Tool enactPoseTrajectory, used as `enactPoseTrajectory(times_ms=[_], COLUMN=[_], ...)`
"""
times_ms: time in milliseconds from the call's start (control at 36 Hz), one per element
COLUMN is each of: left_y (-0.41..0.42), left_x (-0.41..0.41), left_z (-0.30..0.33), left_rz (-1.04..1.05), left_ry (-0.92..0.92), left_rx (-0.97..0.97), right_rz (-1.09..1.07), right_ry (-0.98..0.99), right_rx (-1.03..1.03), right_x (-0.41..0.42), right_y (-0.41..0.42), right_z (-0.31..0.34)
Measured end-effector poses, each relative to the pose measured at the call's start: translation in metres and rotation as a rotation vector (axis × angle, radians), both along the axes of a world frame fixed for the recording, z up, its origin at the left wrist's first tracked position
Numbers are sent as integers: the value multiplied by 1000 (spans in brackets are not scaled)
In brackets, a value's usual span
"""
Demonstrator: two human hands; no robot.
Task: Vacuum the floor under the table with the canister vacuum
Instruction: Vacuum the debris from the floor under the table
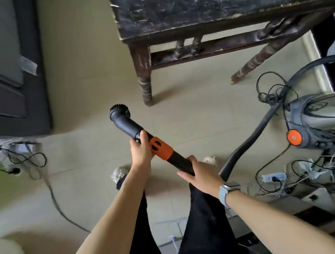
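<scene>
A black vacuum wand (130,126) with an orange collar (161,149) points up and left, a round brush nozzle (119,111) at its tip held above the floor. My left hand (142,153) grips the wand just ahead of the collar. My right hand (200,173) holds the wand's rear end, thumb stretched along it. A black hose (255,134) curves from there to the grey canister vacuum (316,120) with its orange wheel at the right. The dark worn wooden table (196,12) stands ahead, its near leg (144,79) close beyond the nozzle.
A dark sofa (16,75) fills the left side. Tangled cables and power strips (274,178) lie on the floor at the right, more cables (26,161) at the left. My legs in black trousers stand below the wand. Beige tile floor (96,87) lies between sofa and table.
</scene>
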State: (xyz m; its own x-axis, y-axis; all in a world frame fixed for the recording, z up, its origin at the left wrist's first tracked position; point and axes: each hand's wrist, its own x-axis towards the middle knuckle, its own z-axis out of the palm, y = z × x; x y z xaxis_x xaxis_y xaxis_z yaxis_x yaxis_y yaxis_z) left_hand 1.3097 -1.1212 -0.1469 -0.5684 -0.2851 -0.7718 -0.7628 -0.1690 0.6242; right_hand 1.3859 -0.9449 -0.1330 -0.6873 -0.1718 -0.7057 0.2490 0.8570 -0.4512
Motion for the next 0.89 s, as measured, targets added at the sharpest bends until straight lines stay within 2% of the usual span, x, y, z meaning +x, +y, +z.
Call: enactPoseTrajectory(times_ms=[194, 306, 389, 500, 611, 778, 889], left_y=[-136, -183, -207, -233, -249, -271, -287], left_x=[-16, -35, -56, -92, -132, -216, -281], left_z=[-1, 3, 13, 23, 26, 26, 20], left_rz=[-103, -122, -115, -94, -94, -169, -264], left_ry=[4, -12, 46, 111, 83, 97, 80], left_rx=[36, 51, 122, 164, 162, 61, 0], right_rz=[-47, -116, -199, -290, -261, -273, -386], right_ry=[-10, -26, -6, -9, 2, 19, 18], right_rx=[-38, -75, -100, -162, -174, -167, -194], right_x=[-28, -40, -54, -88, -132, -213, -266], right_y=[-152, -215, -250, -282, -295, -319, -342], right_z=[0, 8, 13, 15, 22, 21, 21])
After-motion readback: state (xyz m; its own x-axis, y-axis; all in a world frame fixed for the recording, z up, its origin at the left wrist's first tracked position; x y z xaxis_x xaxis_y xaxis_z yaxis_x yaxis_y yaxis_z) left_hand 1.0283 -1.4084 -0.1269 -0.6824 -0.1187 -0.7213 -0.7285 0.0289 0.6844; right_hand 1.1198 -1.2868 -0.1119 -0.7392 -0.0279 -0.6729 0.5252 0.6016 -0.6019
